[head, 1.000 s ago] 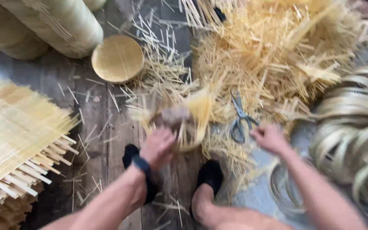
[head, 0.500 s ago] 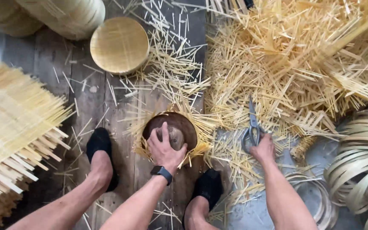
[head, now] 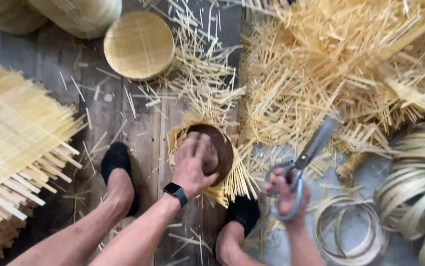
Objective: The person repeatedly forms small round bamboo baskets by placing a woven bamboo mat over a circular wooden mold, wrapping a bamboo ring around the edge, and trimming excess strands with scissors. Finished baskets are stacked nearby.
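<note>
Now lifted off the floor, the grey metal scissors (head: pixel 305 158) are rising in the closed right hand (head: pixel 287 193), while the spread left hand (head: pixel 192 165) is pressing a dark round mould (head: pixel 220 148) onto splayed pale bamboo strips (head: pixel 234 180) between the feet, pinning them flat

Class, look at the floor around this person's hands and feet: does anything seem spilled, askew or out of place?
Yes. Loose bamboo slivers lie scattered across the wooden floor, pointing every way, between the round woven lid and the big heap of offcuts. The stacked woven mats lie orderly by contrast.
</note>
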